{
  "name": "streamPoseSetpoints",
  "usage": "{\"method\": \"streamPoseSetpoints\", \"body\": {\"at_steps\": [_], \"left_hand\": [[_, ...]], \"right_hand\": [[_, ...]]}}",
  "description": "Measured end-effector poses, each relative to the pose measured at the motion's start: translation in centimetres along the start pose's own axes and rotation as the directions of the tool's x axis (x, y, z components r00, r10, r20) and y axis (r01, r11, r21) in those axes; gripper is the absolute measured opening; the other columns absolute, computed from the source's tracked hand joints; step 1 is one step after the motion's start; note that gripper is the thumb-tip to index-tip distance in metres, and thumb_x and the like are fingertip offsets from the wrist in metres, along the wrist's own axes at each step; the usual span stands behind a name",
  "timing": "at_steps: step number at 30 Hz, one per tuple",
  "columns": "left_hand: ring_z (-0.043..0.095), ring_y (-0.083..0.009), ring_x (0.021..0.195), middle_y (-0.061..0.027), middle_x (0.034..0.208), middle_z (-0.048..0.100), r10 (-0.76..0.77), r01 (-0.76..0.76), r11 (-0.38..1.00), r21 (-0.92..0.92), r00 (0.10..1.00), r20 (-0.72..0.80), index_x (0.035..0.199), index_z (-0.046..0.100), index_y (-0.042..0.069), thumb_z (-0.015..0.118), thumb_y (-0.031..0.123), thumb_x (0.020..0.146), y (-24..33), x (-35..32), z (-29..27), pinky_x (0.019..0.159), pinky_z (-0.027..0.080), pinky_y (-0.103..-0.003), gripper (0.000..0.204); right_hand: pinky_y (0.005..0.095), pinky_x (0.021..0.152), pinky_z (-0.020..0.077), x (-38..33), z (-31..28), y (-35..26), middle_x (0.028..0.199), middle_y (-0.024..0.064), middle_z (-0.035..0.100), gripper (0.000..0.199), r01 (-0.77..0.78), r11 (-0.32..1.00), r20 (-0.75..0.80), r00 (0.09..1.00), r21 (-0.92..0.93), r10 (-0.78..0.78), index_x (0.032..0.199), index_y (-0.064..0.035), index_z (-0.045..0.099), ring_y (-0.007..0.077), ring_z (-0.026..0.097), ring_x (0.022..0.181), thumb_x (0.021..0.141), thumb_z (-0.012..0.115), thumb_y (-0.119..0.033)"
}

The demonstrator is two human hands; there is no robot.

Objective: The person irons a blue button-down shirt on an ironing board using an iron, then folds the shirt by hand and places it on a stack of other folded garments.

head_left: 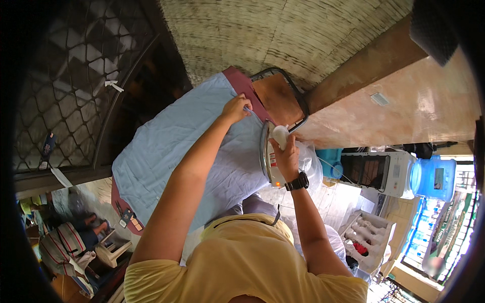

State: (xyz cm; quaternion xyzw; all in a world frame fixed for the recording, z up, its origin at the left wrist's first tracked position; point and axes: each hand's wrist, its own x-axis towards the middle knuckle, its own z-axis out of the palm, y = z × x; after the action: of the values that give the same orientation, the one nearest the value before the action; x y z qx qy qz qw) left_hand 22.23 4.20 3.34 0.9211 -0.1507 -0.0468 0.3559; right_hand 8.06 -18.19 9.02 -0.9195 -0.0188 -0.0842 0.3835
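Note:
A light blue cloth [166, 136] lies spread over a board with a maroon cover [255, 103]; small creases run across it. At the cloth's far right edge, my left hand [236, 109] is closed, its fingers pinching a fold of the fabric. My right hand [287, 157] is wrapped round the pale handle of a clothes iron [271, 171] at the board's right side. The iron is tipped up, its metal soleplate turned toward the cloth, and an orange light glows low on its body. Whether it touches the board I cannot tell.
Beyond the board's far right end is a black-framed rest with a brown panel [279, 98], close to a wall. A dark lattice door [76, 91] stands left. At right are a white dispenser with a blue water bottle [437, 178] and a white crate [371, 237]. A striped bag [61, 243] sits lower left.

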Motion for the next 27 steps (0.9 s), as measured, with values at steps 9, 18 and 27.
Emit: {"method": "streamPoseSetpoints", "body": {"at_steps": [9, 18, 27], "left_hand": [[0.06, -0.0263, 0.093, -0.0062, 0.093, 0.056, 0.147, -0.168, 0.955, 0.244, 0.984, 0.101, 0.08, 0.06, 0.009, 0.073, 0.007, 0.075, -0.3, 2.0, -0.9, 0.075, 0.05, -0.04, 0.014], [0.058, -0.0306, 0.099, -0.01, 0.097, 0.055, 0.286, -0.277, 0.939, 0.206, 0.958, -0.019, 0.081, 0.057, 0.007, 0.061, 0.004, 0.081, -0.8, 2.4, 0.1, 0.083, 0.05, -0.041, 0.005], [0.054, -0.0338, 0.104, -0.0148, 0.101, 0.053, 0.122, -0.179, 0.965, -0.19, 0.952, -0.28, 0.096, 0.057, 0.003, 0.062, -0.003, 0.082, 0.7, -0.1, -0.1, 0.089, 0.046, -0.041, 0.016]], "right_hand": [[0.0558, 0.057, 0.0511, 0.4, 1.9, -3.0, 0.079, 0.0274, 0.065, 0.056, -0.01, 0.971, 0.102, 0.994, -0.24, 0.035, 0.112, -0.0005, 0.042, 0.0486, 0.064, 0.072, 0.091, 0.062, -0.048], [0.0513, 0.051, 0.049, 1.0, 1.1, -2.8, 0.072, 0.026, 0.063, 0.059, 0.053, 0.985, 0.081, 0.996, -0.163, -0.04, 0.118, 0.0038, 0.043, 0.0443, 0.063, 0.064, 0.09, 0.067, -0.043], [0.0505, 0.066, 0.051, 4.6, 1.9, -2.9, 0.082, 0.0288, 0.063, 0.067, 0.168, 0.955, 0.218, 0.969, -0.245, -0.114, 0.126, 0.0023, 0.039, 0.0453, 0.064, 0.075, 0.089, 0.066, -0.048]]}}
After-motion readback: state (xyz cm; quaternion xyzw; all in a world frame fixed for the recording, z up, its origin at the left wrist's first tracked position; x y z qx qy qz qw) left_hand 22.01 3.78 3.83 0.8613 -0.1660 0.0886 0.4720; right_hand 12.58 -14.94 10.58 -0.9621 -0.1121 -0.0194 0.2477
